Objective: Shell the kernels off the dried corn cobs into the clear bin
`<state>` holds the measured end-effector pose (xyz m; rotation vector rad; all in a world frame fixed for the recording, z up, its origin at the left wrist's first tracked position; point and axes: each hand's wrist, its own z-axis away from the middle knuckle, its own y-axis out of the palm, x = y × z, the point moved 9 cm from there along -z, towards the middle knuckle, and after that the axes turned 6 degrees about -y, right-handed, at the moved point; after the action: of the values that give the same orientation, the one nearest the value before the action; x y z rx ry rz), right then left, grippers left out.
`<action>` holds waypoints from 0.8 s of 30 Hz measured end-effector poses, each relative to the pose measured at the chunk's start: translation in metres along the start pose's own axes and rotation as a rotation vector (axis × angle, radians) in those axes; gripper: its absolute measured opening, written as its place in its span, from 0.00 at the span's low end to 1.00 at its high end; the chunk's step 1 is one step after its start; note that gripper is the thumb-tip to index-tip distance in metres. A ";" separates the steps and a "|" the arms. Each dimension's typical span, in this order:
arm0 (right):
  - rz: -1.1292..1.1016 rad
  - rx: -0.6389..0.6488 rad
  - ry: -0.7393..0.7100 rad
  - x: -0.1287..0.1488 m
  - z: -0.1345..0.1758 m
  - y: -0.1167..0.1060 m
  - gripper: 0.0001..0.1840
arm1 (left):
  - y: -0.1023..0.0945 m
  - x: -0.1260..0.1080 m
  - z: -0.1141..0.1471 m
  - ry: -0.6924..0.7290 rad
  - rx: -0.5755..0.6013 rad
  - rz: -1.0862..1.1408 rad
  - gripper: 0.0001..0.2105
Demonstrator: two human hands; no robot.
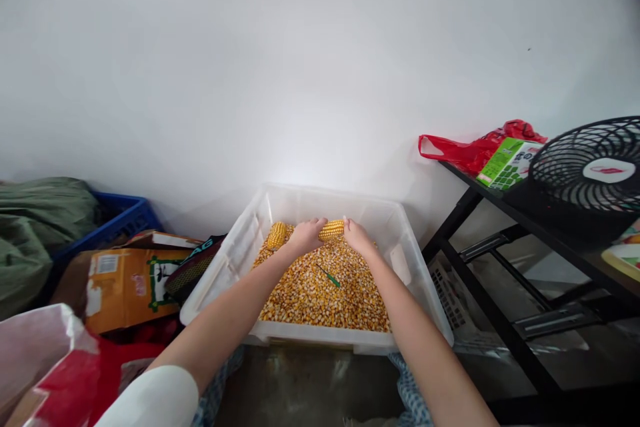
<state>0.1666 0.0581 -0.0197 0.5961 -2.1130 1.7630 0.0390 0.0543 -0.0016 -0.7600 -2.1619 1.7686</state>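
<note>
Between my two hands is a yellow ear of corn (331, 230), held level over the far part of a translucent plastic bin (320, 335). My left hand (307, 237) grips its left end, and my right hand (356, 234) closes on its right end. Loose corn kernels (320, 304) cover the bottom of the bin. Another ear of corn (277, 236) rests on the kernels to the left of my left hand. A thin tool with a green handle (331, 278) lies on the kernels, nearer to me than the held ear.
On the right stands a black table (550, 234) carrying a black fan (595, 167), a green-and-white box (510, 162) and a red plastic bag (470, 152). To the left are an orange cardboard box (125, 284), a blue crate (127, 210) and a red-and-white bag (65, 367). A white wall (310, 67) rises behind the bin.
</note>
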 end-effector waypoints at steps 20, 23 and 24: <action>-0.751 -0.249 0.051 -0.017 -0.006 0.001 0.28 | -0.024 0.007 0.002 -0.093 -0.087 0.094 0.24; -0.736 -0.247 -0.030 0.000 -0.004 -0.003 0.25 | -0.023 0.005 0.003 -0.088 -0.062 0.093 0.24; -0.726 -0.246 -0.018 0.001 -0.004 -0.003 0.25 | -0.022 0.005 0.003 -0.087 -0.055 0.094 0.23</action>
<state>0.1671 0.0613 -0.0164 1.1247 -1.7507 1.0811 0.0279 0.0514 0.0180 -0.8259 -2.2748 1.8261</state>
